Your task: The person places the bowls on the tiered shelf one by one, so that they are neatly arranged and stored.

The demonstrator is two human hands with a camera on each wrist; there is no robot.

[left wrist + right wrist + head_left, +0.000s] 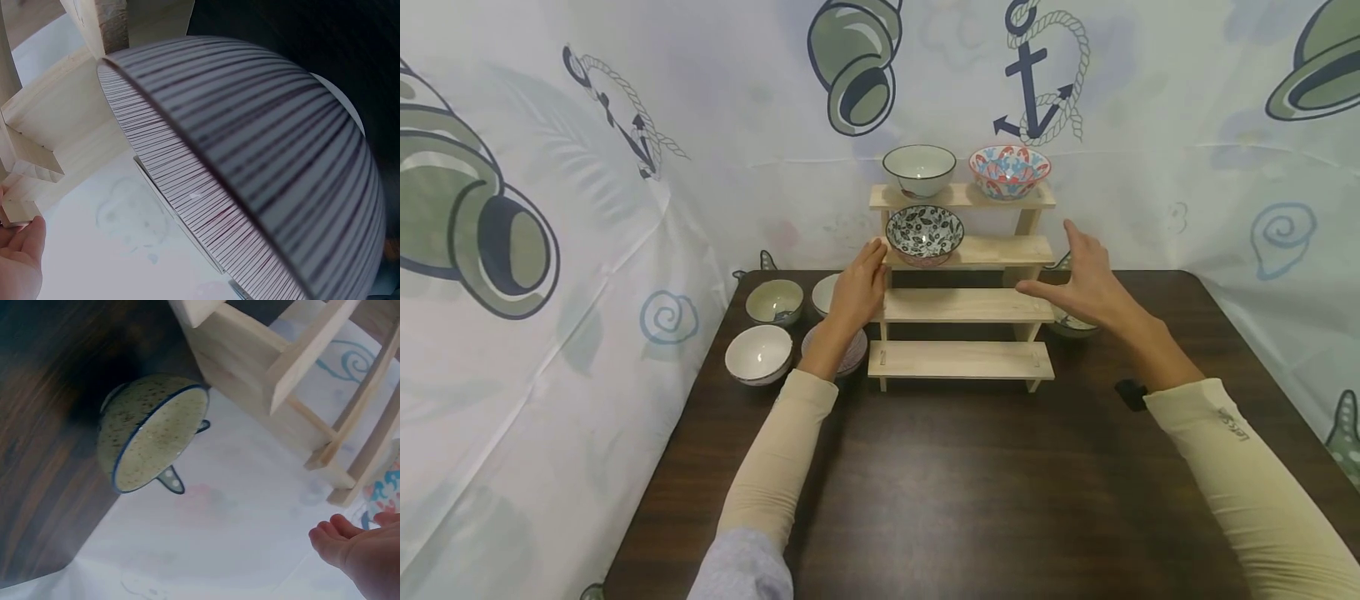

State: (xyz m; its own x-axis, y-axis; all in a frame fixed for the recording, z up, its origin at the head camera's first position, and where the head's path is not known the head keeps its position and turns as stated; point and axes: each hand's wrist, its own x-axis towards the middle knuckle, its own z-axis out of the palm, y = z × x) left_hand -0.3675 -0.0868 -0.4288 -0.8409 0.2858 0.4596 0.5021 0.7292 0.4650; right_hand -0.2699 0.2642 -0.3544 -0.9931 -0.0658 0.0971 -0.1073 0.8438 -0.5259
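Note:
A stepped wooden stand (966, 360) stands on the dark table. My left hand (860, 287) is at its left side, fingers extended; in the left wrist view the fingertips (36, 234) meet the end of a shelf. Nearest that hand, on the second shelf from the top, sits a black-and-white floral bowl (925, 232). My right hand (1088, 283) hovers by the stand's right side, thumb and fingers spread, holding nothing. Up on the top shelf are a pale bowl with a dark rim (919, 171) and a red-and-blue patterned bowl (1009, 172).
Left of the stand are a green-grey bowl (775, 302), a white bowl (758, 354), another white bowl (824, 293) partly hidden, and a striped bowl (269, 137) behind my left forearm. A speckled bowl (147, 437) with a blue rim stands to the right. Patterned cloth (700, 100) hangs behind.

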